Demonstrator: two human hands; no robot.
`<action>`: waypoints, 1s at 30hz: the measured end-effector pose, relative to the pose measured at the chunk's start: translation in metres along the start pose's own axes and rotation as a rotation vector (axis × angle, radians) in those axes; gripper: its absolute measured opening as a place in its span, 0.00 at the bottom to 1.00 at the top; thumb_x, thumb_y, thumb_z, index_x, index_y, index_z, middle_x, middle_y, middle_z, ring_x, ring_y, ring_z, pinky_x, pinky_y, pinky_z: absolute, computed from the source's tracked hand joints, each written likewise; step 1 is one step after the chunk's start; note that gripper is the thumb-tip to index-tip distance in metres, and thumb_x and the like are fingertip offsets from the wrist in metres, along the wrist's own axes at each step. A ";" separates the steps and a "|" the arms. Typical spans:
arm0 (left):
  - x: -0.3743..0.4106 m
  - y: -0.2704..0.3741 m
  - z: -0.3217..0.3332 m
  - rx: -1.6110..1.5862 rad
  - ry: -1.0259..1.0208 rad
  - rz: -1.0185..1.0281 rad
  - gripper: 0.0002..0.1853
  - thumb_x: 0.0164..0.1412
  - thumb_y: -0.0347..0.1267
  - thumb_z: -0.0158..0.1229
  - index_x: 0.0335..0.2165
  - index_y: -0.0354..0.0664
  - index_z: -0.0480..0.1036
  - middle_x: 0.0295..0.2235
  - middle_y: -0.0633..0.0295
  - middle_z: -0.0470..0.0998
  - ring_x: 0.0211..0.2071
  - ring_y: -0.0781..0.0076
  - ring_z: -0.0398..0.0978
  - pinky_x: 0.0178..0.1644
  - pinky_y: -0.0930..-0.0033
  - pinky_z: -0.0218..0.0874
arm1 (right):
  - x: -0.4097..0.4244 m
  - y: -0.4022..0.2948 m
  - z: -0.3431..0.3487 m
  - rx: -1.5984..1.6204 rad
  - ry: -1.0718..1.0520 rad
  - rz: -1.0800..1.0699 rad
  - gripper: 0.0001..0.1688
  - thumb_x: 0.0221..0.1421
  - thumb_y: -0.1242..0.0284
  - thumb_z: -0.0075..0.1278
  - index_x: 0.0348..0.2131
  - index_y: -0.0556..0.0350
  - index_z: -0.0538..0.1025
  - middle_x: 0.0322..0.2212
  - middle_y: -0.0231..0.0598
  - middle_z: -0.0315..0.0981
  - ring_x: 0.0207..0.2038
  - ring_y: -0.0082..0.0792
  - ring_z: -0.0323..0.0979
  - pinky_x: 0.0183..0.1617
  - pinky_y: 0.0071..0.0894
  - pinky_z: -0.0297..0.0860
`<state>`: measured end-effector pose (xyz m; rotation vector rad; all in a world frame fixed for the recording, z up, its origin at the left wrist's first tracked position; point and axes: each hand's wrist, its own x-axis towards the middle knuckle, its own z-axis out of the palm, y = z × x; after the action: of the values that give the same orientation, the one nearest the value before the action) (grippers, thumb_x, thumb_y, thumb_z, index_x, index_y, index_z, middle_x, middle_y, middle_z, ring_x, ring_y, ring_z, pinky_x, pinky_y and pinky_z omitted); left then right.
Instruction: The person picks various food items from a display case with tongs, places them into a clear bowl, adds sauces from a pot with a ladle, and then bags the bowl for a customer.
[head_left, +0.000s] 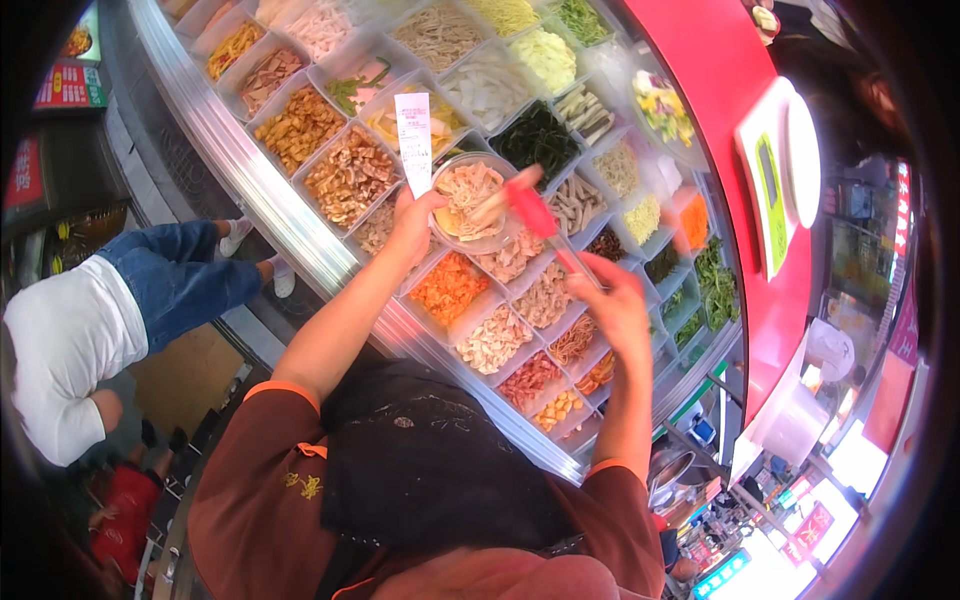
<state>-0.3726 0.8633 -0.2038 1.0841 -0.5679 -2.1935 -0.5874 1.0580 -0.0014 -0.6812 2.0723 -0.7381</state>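
Observation:
My left hand (411, 227) grips a clear round bowl (448, 237) by its side, together with a printed paper slip (413, 142) that stands up past the fingers. Pale shredded food (471, 187) fills much of the bowl. Tongs with red tips (534, 208) and metal arms are held in my right hand (616, 300). Their blurred tips reach to the bowl's right side, over some pale strips of food; whether they pinch these I cannot tell. Below both hands spreads a counter of clear bins. Orange diced food (448, 289) and pale sliced meat (541, 296) lie closest.
A metal counter edge (322, 255) runs in front of me. Dark seaweed (536, 139) and browned meat pieces (351, 176) fill nearby bins. Beyond a red ledge (712, 82) stands a white-and-green scale (772, 172). To the left, a person in a white shirt (82, 322) bends forward.

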 end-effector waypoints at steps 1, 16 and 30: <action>-0.002 0.000 0.002 -0.028 0.005 -0.021 0.24 0.54 0.22 0.54 0.52 0.30 0.68 0.48 0.53 0.76 0.50 0.63 0.75 0.58 0.62 0.67 | 0.002 0.003 0.010 -0.155 -0.045 -0.047 0.29 0.55 0.65 0.66 0.52 0.62 0.79 0.40 0.38 0.82 0.43 0.29 0.77 0.52 0.30 0.70; -0.043 0.017 -0.041 -0.081 0.053 -0.120 0.27 0.55 0.22 0.51 0.55 0.28 0.66 0.48 0.49 0.76 0.49 0.57 0.77 0.56 0.56 0.71 | 0.270 0.018 -0.083 -0.843 0.180 0.094 0.21 0.55 0.57 0.62 0.37 0.55 0.83 0.22 0.44 0.79 0.24 0.34 0.76 0.30 0.35 0.70; -0.038 0.012 -0.046 -0.084 0.086 -0.126 0.29 0.54 0.23 0.51 0.56 0.27 0.66 0.50 0.47 0.76 0.50 0.56 0.77 0.57 0.56 0.70 | 0.306 0.012 -0.120 -0.405 -0.232 0.545 0.15 0.58 0.62 0.61 0.36 0.54 0.79 0.17 0.27 0.67 0.14 0.18 0.56 0.17 0.22 0.52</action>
<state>-0.3132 0.8767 -0.2021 1.1920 -0.3757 -2.2441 -0.8490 0.8890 -0.1065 -0.3569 2.0652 0.0678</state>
